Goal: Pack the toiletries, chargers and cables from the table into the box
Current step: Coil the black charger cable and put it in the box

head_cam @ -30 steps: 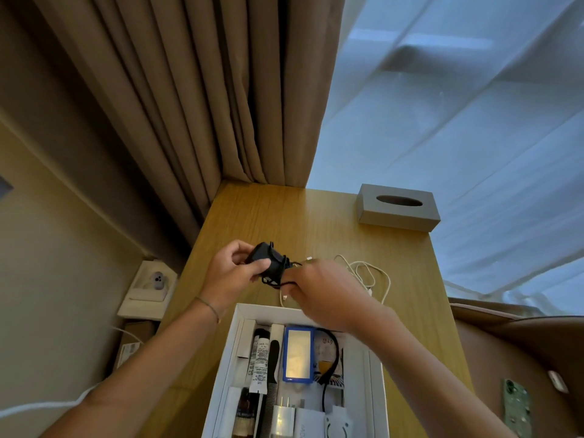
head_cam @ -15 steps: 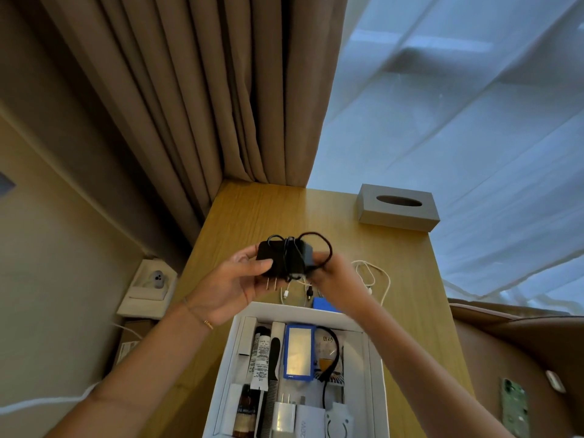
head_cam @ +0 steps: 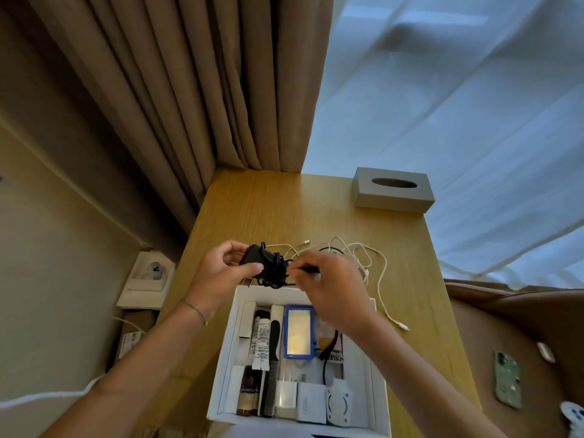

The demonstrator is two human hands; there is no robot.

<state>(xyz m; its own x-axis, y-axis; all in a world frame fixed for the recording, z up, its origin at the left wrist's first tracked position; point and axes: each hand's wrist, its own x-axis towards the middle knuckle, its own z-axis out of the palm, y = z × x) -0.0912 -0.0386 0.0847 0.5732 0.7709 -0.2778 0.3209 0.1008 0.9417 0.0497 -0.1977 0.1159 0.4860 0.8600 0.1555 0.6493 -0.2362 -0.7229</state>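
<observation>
My left hand (head_cam: 221, 273) grips a black charger (head_cam: 257, 259) just above the far edge of the white box (head_cam: 377, 368). Its black cable (head_cam: 275, 275) is wound around it, and my right hand (head_cam: 331, 289) pinches the cable's end beside the charger. A loose white cable (head_cam: 376, 267) lies on the wooden table (head_cam: 284, 210) behind my right hand. Inside the box lie a blue-framed mirror (head_cam: 298, 331), a tube (head_cam: 260, 341), a black comb (head_cam: 271, 358), a brown bottle (head_cam: 248, 393) and white chargers (head_cam: 311, 398).
A grey tissue box (head_cam: 392, 189) stands at the table's far right corner. Brown curtains (head_cam: 189, 90) hang behind the table, a sheer white curtain (head_cam: 458, 105) to the right. A phone (head_cam: 507, 379) lies on the brown seat at right. A wall socket unit (head_cam: 148, 275) sits left of the table.
Both hands have lowered the black charger from its raised position toward the box's far edge. My right hand has moved to the cable's end at the charger's right side.
</observation>
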